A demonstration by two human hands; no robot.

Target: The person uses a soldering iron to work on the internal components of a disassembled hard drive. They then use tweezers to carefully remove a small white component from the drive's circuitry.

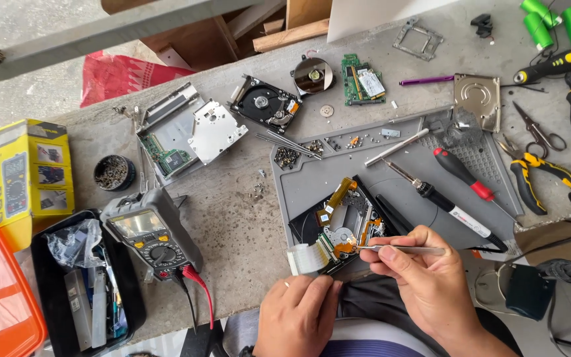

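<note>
Pinching one pair of tweezers (401,249), the right hand (424,277) probes one opened drive (342,225); the left hand (299,311) closes on its near edge; beyond it lie two screwdrivers (460,173).

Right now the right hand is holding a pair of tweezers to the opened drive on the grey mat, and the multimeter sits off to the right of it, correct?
Not quite: the head view shows the multimeter left of the opened drive, off the grey mat. The rest holds: the right hand holds the tweezers to the drive.

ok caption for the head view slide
Right hand probes an opened optical drive with tweezers; left hand steadies it.
</note>
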